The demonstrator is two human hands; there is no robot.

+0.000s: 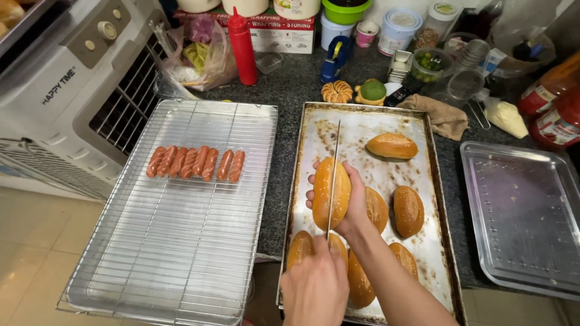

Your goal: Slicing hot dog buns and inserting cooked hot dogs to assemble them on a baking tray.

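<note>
A bun being cut with a knife over a baking tray.

A golden bun (331,192) is held on edge above the stained baking tray (362,124) by one hand (353,208), whose forearm comes in from the lower right, while a long knife (333,175) is gripped by the other hand (315,287) at the bottom edge, its blade set lengthwise into the top of the bun. Several more buns (392,145) are spread over the tray. To the left, a row of sausages (196,163) is laid on a wire rack (175,253). An empty-looking metal tray (525,217) is set on the dark counter (290,84) to the right.
</note>
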